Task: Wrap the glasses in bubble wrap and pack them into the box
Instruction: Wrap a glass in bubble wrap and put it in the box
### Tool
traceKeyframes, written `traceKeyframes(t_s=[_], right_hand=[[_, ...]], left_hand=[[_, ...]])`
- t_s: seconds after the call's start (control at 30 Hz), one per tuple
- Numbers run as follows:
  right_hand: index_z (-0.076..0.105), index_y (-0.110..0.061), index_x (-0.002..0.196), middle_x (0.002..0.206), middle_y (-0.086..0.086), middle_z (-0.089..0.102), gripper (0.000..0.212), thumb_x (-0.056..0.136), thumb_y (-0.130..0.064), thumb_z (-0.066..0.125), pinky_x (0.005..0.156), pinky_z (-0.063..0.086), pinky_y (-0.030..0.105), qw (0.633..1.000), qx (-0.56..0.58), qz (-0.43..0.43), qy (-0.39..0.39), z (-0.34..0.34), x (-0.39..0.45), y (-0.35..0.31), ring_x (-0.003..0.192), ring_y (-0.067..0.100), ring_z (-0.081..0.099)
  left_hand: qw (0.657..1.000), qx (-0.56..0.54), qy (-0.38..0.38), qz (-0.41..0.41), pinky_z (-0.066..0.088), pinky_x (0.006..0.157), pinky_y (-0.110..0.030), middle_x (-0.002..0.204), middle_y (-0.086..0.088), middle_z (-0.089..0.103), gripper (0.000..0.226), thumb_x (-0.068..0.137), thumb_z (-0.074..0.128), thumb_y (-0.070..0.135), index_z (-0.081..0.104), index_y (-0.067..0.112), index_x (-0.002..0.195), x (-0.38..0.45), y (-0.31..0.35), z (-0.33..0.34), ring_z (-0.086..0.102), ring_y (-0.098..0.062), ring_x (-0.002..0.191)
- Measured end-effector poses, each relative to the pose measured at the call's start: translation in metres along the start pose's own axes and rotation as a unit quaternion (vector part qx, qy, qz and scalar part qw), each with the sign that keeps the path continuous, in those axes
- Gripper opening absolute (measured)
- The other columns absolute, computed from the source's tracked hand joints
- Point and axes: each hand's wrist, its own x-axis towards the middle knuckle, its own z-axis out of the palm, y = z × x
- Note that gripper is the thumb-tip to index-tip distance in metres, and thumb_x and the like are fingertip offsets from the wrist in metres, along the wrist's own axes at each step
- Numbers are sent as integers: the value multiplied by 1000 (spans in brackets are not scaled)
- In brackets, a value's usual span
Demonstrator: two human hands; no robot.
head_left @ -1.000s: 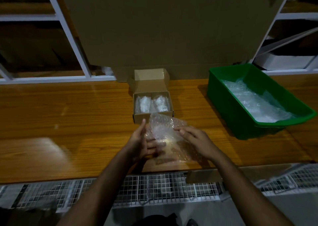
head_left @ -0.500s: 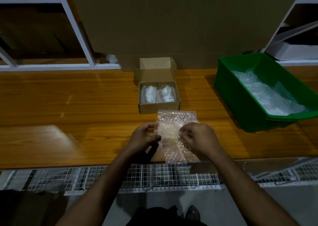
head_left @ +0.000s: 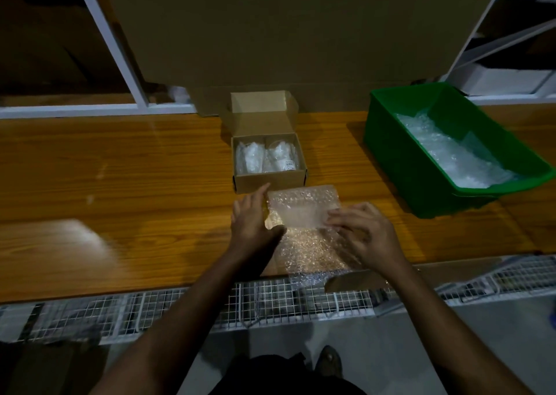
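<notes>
Head view, centre of the frame: a glass point(head_left: 301, 214) lies on its side across a sheet of bubble wrap point(head_left: 310, 250) on the wooden surface point(head_left: 120, 184), probably so the sheet can roll round it. The left hand point(head_left: 252, 223), fingers straight, steadies one end; the right hand point(head_left: 364, 232) pinches the other end with curled fingers. Just above, the small box point(head_left: 269, 181) sits open with two wrapped glasses point(head_left: 266, 156) inside. At right, a green bin point(head_left: 391, 141) keeps spare wrap near.
</notes>
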Motion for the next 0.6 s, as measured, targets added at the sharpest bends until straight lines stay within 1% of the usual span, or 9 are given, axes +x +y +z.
traceKeyframes(t_s=[0.07,0.13,0.2,0.27,0.33,0.4,0.47,0.53,0.6], right_hand=[[75,-33,108,121,-16,68,26,89,-37,59,79,45,32,1000,-7,-15,-25,-3,-14,7,103,11,51],[77,-34,107,123,-18,68,25,90,-39,58,83,48,41,998,-16,-16,-51,-5,-25,13,109,14,53],[77,-35,106,123,-18,68,26,91,-42,57,85,49,46,998,-21,-12,-66,-5,-33,15,113,16,55],[77,-37,107,124,-18,68,26,90,-43,58,86,48,45,996,-42,-19,-81,-4,-39,12,115,14,55],[75,-41,109,126,-21,66,26,89,-41,59,87,45,42,990,-75,-30,-111,-1,-46,11,117,12,54],[73,-44,111,128,-23,64,26,89,-40,59,89,44,40,986,-92,-26,-136,0,-51,12,120,9,53],[73,-45,112,129,-26,62,26,90,-43,58,92,41,39,986,-82,-16,-146,0,-53,13,122,7,51],[73,-43,113,128,-26,63,28,92,-49,55,92,40,37,990,-55,0,-132,0,-52,10,120,4,50],[73,-39,114,119,-20,65,32,92,-50,52,86,46,35,995,12,69,-76,0,-42,5,110,1,51]], left_hand=[[1000,17,-1,22,31,104,-43,141,11,41,90,76,79,33,26,51,146,2,-2,0,27,-17,128],[999,35,-5,38,28,96,-37,130,13,42,80,77,79,35,35,52,142,6,-5,-1,29,-17,124],[997,51,-6,49,27,92,-36,123,11,43,72,76,80,34,45,51,137,9,-8,0,31,-20,122],[997,50,-2,53,28,96,-37,128,7,45,64,75,80,33,52,49,131,10,-10,3,31,-19,124],[998,42,6,54,29,99,-39,132,7,45,57,76,80,37,56,49,126,10,-13,4,29,-17,126],[998,33,6,56,29,99,-40,130,8,45,55,75,80,41,57,48,125,10,-14,4,29,-15,125],[998,25,-2,64,29,97,-40,126,8,47,56,74,79,45,58,45,126,10,-16,2,30,-13,121],[997,14,-13,69,30,96,-39,123,10,49,57,76,78,48,57,40,128,11,-20,-1,31,-12,117],[996,15,-39,85,28,97,-36,125,9,51,56,79,73,43,55,36,132,13,-25,-6,37,-17,120]])
